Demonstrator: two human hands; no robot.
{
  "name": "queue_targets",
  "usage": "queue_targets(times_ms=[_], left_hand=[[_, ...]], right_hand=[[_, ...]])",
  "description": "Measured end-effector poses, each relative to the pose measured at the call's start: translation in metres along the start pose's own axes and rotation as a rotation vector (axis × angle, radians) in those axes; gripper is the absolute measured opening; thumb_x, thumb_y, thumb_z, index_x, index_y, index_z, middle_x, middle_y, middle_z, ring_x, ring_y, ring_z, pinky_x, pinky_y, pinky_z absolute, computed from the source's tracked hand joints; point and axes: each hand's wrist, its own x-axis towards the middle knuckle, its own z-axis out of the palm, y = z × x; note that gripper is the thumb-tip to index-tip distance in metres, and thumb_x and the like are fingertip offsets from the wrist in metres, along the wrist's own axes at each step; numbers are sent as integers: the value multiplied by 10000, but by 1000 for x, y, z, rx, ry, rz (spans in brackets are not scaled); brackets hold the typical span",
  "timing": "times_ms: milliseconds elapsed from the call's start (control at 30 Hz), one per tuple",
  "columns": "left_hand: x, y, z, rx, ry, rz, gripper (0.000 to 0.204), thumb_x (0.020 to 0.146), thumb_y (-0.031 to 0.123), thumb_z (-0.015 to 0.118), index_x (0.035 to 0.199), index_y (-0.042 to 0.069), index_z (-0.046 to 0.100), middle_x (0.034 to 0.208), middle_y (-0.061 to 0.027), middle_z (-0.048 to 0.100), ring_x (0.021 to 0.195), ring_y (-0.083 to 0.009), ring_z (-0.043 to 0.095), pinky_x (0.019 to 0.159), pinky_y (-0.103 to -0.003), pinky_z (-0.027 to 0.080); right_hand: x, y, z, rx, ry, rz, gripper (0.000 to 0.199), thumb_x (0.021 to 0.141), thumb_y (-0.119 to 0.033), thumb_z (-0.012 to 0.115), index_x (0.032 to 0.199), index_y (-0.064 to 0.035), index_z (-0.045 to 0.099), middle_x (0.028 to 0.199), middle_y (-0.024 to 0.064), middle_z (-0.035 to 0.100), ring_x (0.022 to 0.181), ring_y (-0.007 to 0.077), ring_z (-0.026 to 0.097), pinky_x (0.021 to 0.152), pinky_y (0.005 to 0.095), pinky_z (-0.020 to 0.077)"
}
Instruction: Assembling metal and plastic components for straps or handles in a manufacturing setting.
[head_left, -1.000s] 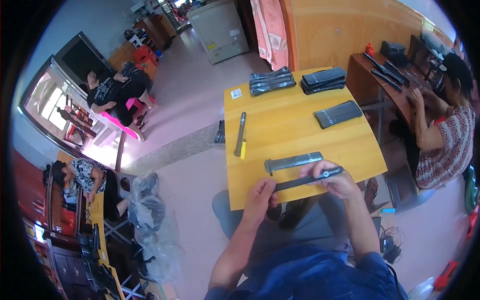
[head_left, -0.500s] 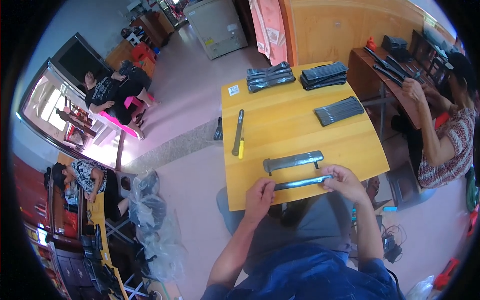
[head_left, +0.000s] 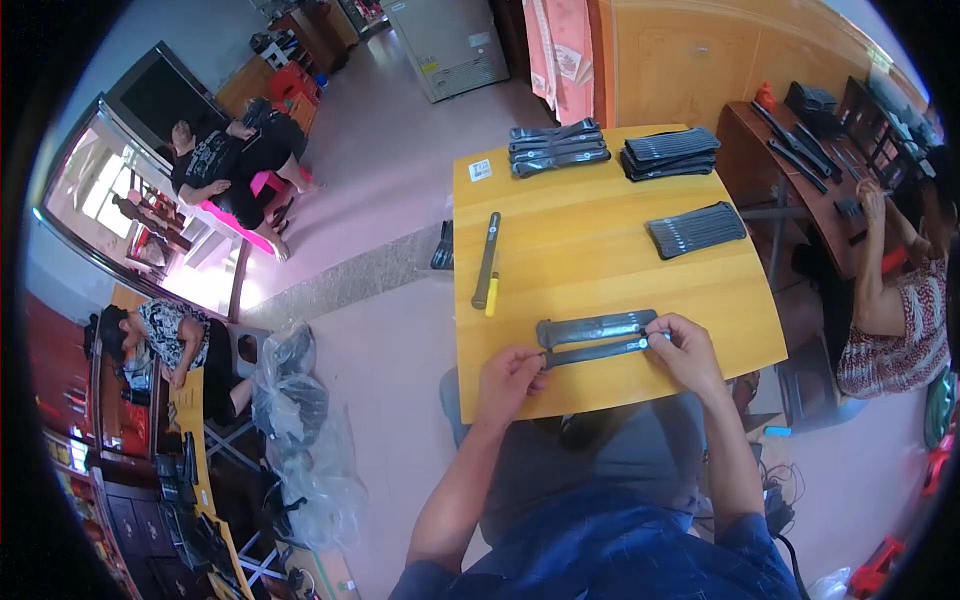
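Between my hands lies a long, flat dark strip (head_left: 598, 352) with a small pale mark near its right end. My left hand (head_left: 512, 382) pinches its left end, and my right hand (head_left: 684, 352) has thumb and fingers closed on its right end. Just beyond it, on the yellow wooden table (head_left: 580, 265), rests a flat row of similar dark strips (head_left: 597, 327); the held strip is along its near edge. Whether the two touch is hard to tell. To the left are a single dark strip (head_left: 487, 258) and a yellow-handled tool (head_left: 493, 295), side by side.
Bundled dark strips (head_left: 558, 148), a stacked pile (head_left: 670, 152) and a flat pack (head_left: 697, 230) occupy the table's far and right parts. A co-worker (head_left: 895, 310) sits at a brown table on the right. Plastic bags (head_left: 300, 440) stand on the floor at left.
Both hands have moved the strip away from me, up to the row's near edge. My view has shifted slightly. The co-worker at right has lowered their hands to the brown table.
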Motion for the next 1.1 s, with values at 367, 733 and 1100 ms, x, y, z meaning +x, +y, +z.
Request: queue_targets(times_ms=[367, 733, 1100], left_hand=[[21, 14, -1, 226, 34, -102, 202, 1013, 179, 634, 966, -8, 694, 806, -83, 733, 652, -129, 685, 600, -280, 563], [38, 8, -3, 420, -12, -51, 199, 1010, 170, 628, 922, -2, 673, 717, -62, 692, 590, -116, 657, 549, -283, 545], [43, 4, -6, 558, 17, 48, 196, 990, 190, 660, 936, 6, 701, 649, -80, 684, 554, -145, 673, 522, -320, 515]], right_hand=[[17, 2, 1, 6, 24, 32, 73, 989, -61, 689, 1046, -16, 694, 812, -38, 646, 700, 40, 580, 630, 215, 472], [24, 9, -5, 23, -1, 78, 65, 1016, -61, 656, 1045, -22, 698, 796, -34, 633, 692, 41, 559, 633, 212, 471], [29, 9, -2, -20, 18, 121, 80, 1023, -79, 642, 1040, -20, 692, 794, -31, 628, 677, 44, 558, 619, 211, 474]])
